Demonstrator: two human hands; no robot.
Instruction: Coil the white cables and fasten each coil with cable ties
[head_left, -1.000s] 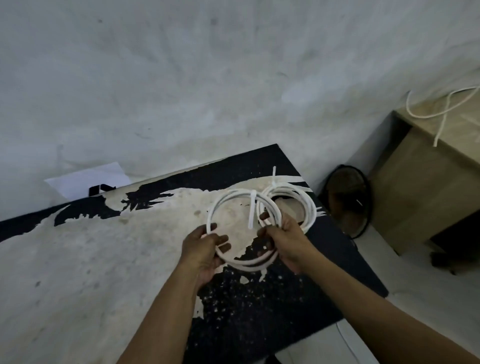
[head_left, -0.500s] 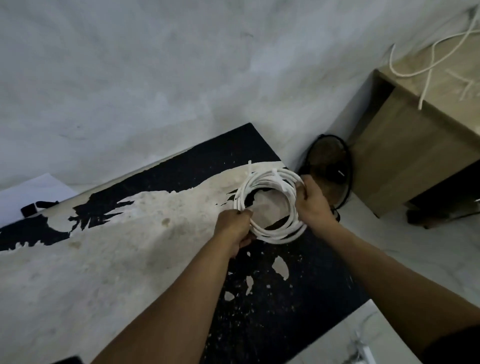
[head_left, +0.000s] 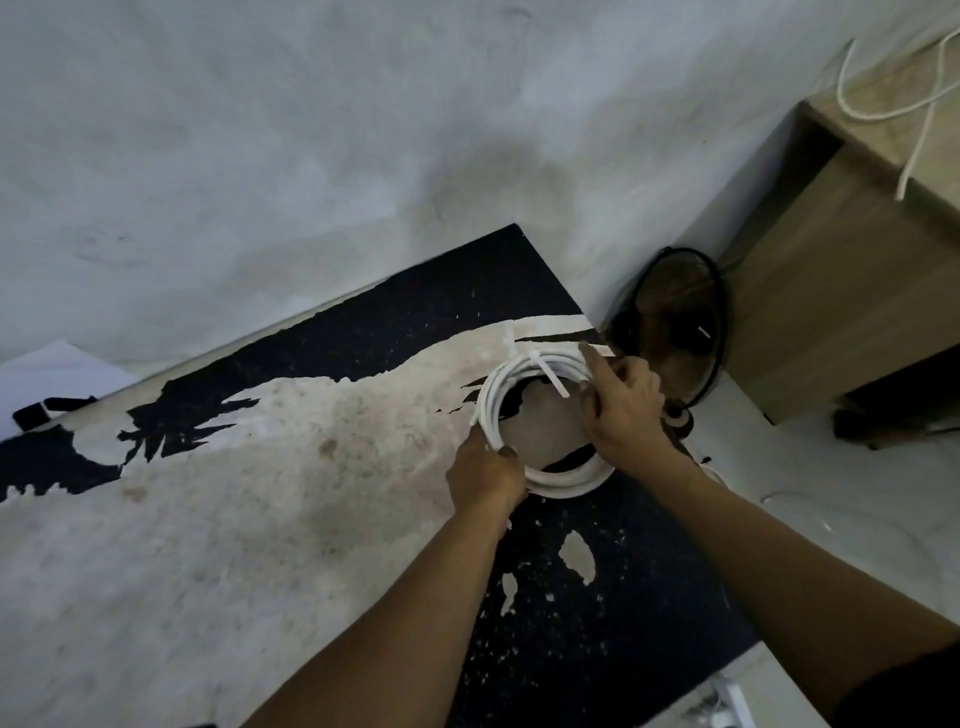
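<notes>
Both forearms reach forward over the worn table (head_left: 260, 519). The left hand (head_left: 485, 475) grips the near-left rim of the white cable coil (head_left: 519, 384); the right hand (head_left: 621, 410) clasps its right side, forefinger extended, hiding that stretch. A cable tie (head_left: 550, 376) crosses the coil's far rim.

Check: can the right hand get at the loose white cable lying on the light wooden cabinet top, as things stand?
Probably not right away. The right hand is closed on the coiled white cable, which the left hand also grips. The loose white cable lies on the wooden cabinet, well off to the right beyond the black fan; nothing blocks it.
</notes>
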